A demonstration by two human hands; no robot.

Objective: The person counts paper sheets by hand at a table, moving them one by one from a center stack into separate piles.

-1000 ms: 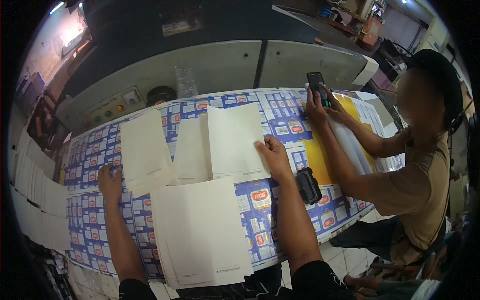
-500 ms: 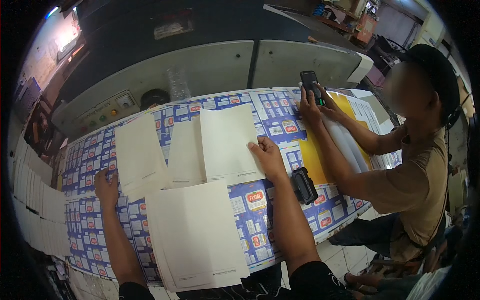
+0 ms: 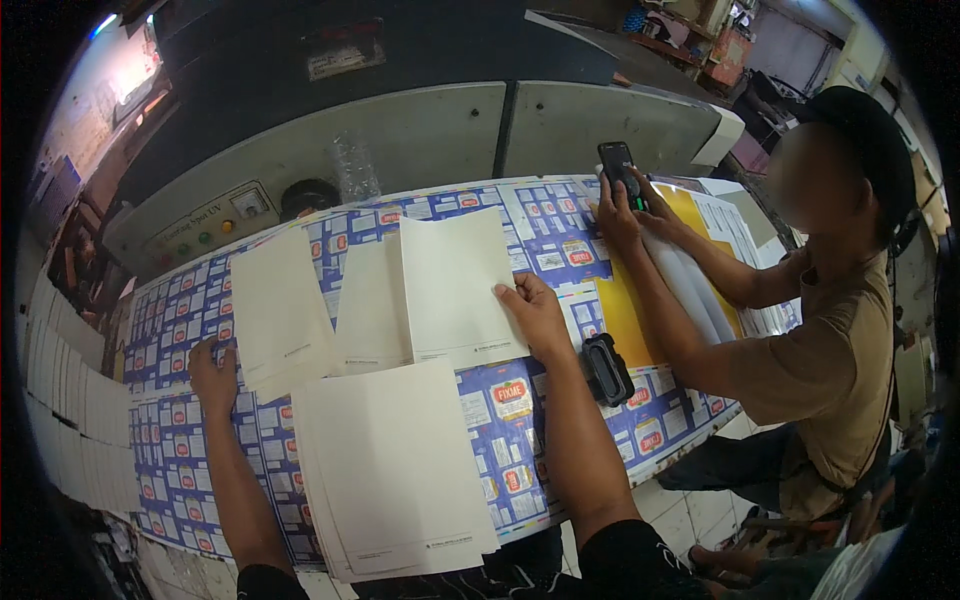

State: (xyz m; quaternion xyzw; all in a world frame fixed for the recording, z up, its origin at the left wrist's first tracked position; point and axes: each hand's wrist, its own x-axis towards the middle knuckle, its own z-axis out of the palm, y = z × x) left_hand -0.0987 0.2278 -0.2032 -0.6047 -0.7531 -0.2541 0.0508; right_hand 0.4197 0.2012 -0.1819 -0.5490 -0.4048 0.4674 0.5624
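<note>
My right hand [image 3: 540, 318] pinches the right edge of a cream paper sheet [image 3: 458, 290], thumb on top. That sheet stands slightly raised, overlapping another cream sheet [image 3: 375, 305] to its left. Further left lies a separate set of cream sheets [image 3: 280, 310]. Beside its left edge, my left hand [image 3: 212, 375] rests on the blue printed table covering [image 3: 175, 430], fingers loosely bent and apart from the thumb, holding nothing. Nearest to me is a stack of cream sheets [image 3: 395, 475] with slightly uneven edges and small print along the bottom.
At the right a person [image 3: 840, 330] holds a phone [image 3: 617, 165] over yellow sheets [image 3: 630, 320] and a translucent roll [image 3: 690, 285]. A black case [image 3: 607, 370] lies by my right forearm. Paper stacks [image 3: 75, 410] stand at the left; a grey machine [image 3: 400, 140] lines the back.
</note>
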